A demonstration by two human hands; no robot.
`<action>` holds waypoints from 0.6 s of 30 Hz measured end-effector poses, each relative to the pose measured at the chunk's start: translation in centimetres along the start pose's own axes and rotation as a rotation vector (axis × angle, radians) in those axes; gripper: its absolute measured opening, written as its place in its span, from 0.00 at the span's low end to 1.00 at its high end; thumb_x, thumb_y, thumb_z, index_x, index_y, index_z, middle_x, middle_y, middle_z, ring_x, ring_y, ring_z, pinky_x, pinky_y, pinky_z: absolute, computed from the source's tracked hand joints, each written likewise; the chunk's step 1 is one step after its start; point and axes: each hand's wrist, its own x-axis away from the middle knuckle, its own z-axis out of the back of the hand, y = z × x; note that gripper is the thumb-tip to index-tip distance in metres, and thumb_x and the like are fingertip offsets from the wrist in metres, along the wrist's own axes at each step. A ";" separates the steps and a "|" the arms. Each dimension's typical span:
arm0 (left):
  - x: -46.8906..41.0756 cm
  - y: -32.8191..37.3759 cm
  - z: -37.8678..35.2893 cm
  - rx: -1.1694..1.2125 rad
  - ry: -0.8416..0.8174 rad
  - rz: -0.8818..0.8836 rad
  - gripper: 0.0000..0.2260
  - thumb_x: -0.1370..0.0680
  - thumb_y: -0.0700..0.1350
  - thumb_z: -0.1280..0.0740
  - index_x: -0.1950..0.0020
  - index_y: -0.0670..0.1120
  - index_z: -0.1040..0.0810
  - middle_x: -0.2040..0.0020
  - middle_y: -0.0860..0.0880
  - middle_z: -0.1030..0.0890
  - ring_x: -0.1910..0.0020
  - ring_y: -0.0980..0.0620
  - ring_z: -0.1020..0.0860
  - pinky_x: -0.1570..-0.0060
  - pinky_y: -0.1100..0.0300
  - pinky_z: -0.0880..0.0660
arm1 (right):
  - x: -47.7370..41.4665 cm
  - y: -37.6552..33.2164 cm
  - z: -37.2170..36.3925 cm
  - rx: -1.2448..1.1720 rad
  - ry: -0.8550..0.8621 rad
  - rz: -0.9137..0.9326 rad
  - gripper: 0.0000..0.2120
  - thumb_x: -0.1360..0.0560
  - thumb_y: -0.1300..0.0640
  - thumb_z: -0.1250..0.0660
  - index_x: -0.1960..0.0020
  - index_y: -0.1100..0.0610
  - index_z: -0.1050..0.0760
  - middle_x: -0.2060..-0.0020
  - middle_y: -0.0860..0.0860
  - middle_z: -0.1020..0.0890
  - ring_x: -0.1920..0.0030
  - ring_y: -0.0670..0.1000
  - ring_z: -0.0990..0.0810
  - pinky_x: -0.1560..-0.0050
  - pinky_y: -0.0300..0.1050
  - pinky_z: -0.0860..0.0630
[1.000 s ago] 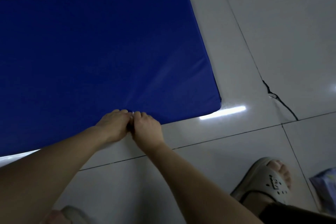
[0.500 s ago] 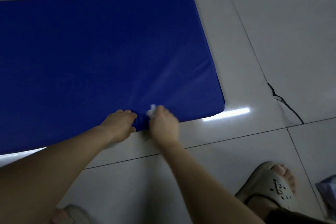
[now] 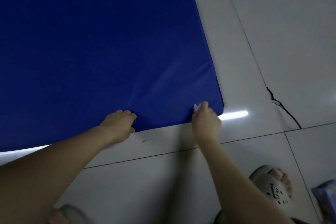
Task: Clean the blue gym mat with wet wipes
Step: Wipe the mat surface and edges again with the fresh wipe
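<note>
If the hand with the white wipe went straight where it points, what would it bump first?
Only the blue gym mat: the right hand, pinching the wet wipe, points away across its top near the right corner. Nothing else seems to lie ahead.

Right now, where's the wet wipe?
Head view: the wet wipe is pinched in the right hand at the near edge of the blue mat, by its near-right corner.

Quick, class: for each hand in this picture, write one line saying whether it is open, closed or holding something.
Left hand: closed, gripping the near edge of the blue gym mat.
Right hand: closed, pinching a white wet wipe on the mat.
</note>
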 end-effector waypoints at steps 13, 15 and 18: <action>0.1 0.7 0.7 -0.039 -0.023 0.055 0.08 0.19 0.52 0.35 0.51 0.55 0.35 0.51 0.55 0.31 0.50 0.53 0.31 0.51 0.58 0.34 | 4.5 -8.2 -1.6 -0.286 -0.180 0.514 0.11 0.18 0.51 0.39 0.51 0.56 0.22 0.58 0.51 0.27 0.66 0.51 0.27 0.67 0.49 0.25; 0.1 0.8 0.9 -0.046 -0.050 0.062 0.07 0.18 0.52 0.35 0.49 0.54 0.34 0.50 0.54 0.31 0.49 0.53 0.31 0.50 0.58 0.33 | 4.6 -8.0 -1.8 -0.276 -0.221 0.491 0.07 0.19 0.56 0.36 0.46 0.58 0.23 0.53 0.53 0.28 0.63 0.52 0.27 0.62 0.50 0.23; -0.2 1.8 2.2 -0.092 -0.107 0.078 0.06 0.19 0.52 0.35 0.47 0.52 0.29 0.50 0.52 0.25 0.51 0.51 0.26 0.51 0.56 0.28 | 5.3 -9.0 -2.4 -0.240 -0.274 0.465 0.12 0.21 0.62 0.34 0.39 0.59 0.28 0.47 0.54 0.27 0.58 0.54 0.24 0.57 0.49 0.23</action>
